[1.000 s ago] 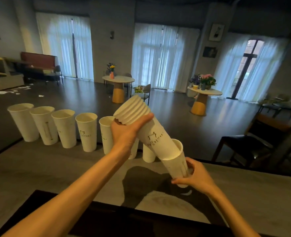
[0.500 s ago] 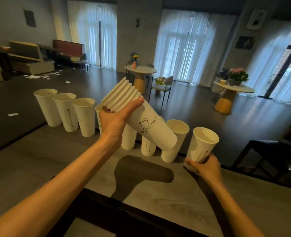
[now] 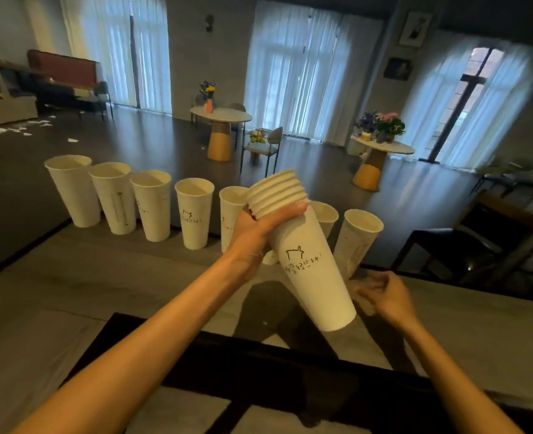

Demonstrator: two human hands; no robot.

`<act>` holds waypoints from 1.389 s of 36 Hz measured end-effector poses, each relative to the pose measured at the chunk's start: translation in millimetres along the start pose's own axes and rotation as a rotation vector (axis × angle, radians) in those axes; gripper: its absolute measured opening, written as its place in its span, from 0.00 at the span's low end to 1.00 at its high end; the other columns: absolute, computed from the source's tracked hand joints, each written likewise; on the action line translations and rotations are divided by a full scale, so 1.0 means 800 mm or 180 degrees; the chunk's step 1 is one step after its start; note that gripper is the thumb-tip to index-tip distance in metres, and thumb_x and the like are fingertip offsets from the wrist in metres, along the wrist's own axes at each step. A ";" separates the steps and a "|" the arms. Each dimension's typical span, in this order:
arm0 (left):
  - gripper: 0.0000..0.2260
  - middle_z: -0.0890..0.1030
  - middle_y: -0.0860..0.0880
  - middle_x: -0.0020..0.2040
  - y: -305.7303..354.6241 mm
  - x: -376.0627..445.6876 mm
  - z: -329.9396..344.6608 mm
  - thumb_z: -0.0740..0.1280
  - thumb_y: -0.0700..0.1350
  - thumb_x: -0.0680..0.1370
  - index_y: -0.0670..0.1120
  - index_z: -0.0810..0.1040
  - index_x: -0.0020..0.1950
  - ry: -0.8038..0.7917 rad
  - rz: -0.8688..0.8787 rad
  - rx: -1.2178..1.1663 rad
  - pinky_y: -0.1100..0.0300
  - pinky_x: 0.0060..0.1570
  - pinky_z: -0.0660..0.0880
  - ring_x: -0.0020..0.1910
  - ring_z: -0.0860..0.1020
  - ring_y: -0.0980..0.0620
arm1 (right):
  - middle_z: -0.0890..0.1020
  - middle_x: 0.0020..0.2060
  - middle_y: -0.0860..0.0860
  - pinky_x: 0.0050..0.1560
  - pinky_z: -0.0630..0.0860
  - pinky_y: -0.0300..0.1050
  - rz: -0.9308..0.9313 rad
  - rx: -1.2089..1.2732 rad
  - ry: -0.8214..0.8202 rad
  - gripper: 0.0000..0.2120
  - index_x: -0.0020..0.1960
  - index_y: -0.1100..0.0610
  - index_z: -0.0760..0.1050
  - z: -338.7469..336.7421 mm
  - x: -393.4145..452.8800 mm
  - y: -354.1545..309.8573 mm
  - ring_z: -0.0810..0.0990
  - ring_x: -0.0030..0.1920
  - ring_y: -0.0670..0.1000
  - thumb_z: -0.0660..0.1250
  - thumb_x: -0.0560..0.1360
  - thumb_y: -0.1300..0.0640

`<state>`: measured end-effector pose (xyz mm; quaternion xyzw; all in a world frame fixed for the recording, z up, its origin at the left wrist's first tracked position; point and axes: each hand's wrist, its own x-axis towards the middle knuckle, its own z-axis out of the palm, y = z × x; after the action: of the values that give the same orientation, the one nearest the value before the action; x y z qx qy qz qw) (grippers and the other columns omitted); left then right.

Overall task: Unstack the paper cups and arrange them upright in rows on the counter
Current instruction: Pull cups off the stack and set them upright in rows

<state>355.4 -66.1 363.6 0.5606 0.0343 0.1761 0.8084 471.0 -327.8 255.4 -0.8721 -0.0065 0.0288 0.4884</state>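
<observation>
My left hand [image 3: 255, 233] grips the tilted cup stack [image 3: 302, 255] near its rims, above the bench [image 3: 70, 292]. My right hand [image 3: 387, 296], loosely curled and empty, is just right of its base. I'd pinch only the outermost cup, then pull straight along the stack's axis.

The right hand [image 3: 387, 297] is letting go of the cup [image 3: 354, 242] it just stood at the row's end and reaching toward the stack [image 3: 305, 264].

We see left hand [image 3: 255, 233] gripping tilted cup stack [image 3: 302, 255], right hand [image 3: 387, 297] loosely curled near its base, cup row [image 3: 152, 211] far left.
</observation>
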 end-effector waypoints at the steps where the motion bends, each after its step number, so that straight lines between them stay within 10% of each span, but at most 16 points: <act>1: 0.35 0.85 0.45 0.56 -0.001 -0.005 0.001 0.80 0.54 0.59 0.48 0.79 0.64 -0.0102 -0.0107 -0.0045 0.48 0.50 0.83 0.56 0.84 0.45 | 0.81 0.53 0.54 0.51 0.81 0.52 0.0026 0.0050 -0.0079 0.21 0.64 0.57 0.73 0.001 -0.017 -0.009 0.81 0.50 0.52 0.73 0.73 0.56; 6: 0.36 0.84 0.41 0.59 -0.005 -0.037 0.027 0.81 0.49 0.60 0.44 0.77 0.67 -0.0354 -0.0542 -0.0474 0.49 0.50 0.82 0.56 0.83 0.44 | 0.84 0.43 0.48 0.44 0.72 0.42 0.0102 0.0212 -0.1008 0.26 0.57 0.53 0.80 -0.025 -0.112 -0.075 0.80 0.42 0.48 0.63 0.73 0.34; 10: 0.33 0.84 0.40 0.60 -0.006 -0.064 0.051 0.78 0.44 0.64 0.44 0.76 0.68 -0.0677 -0.0910 -0.0703 0.46 0.53 0.83 0.56 0.83 0.44 | 0.78 0.63 0.64 0.67 0.73 0.58 0.0077 0.0935 -0.1599 0.35 0.67 0.55 0.74 -0.044 -0.182 -0.086 0.76 0.64 0.64 0.60 0.72 0.30; 26: 0.37 0.86 0.47 0.57 -0.018 -0.103 0.097 0.82 0.52 0.56 0.47 0.80 0.63 -0.1328 -0.0348 0.0015 0.43 0.63 0.78 0.59 0.83 0.47 | 0.85 0.53 0.45 0.49 0.79 0.36 -0.0567 0.0242 -0.0558 0.22 0.59 0.49 0.78 -0.082 -0.277 -0.058 0.82 0.55 0.43 0.79 0.67 0.59; 36: 0.35 0.86 0.50 0.52 -0.011 -0.075 0.116 0.83 0.46 0.57 0.47 0.79 0.63 -0.0583 -0.0285 -0.0617 0.58 0.42 0.82 0.52 0.84 0.52 | 0.79 0.59 0.37 0.60 0.77 0.45 -0.0733 -0.0432 0.0205 0.38 0.65 0.41 0.73 -0.115 -0.214 0.030 0.75 0.61 0.39 0.82 0.58 0.41; 41: 0.22 0.86 0.54 0.44 0.007 -0.050 0.119 0.78 0.41 0.63 0.51 0.79 0.55 -0.0415 0.0065 -0.0821 0.54 0.48 0.80 0.48 0.84 0.56 | 0.81 0.55 0.42 0.54 0.77 0.43 -0.0430 -0.0040 0.0414 0.34 0.60 0.44 0.76 -0.146 -0.136 0.067 0.78 0.57 0.44 0.83 0.57 0.44; 50: 0.52 0.83 0.44 0.59 -0.012 -0.025 0.148 0.87 0.58 0.47 0.45 0.76 0.69 -0.0029 0.0409 -0.0418 0.58 0.46 0.82 0.58 0.83 0.49 | 0.78 0.64 0.52 0.58 0.79 0.60 -0.0183 0.0470 0.0217 0.47 0.71 0.52 0.67 -0.129 0.030 0.084 0.78 0.63 0.56 0.83 0.57 0.45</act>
<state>368.8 -181.5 395.4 0.5082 -0.0170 0.2269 0.8307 499.5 -449.8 250.8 -0.8337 -0.0128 -0.0146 0.5519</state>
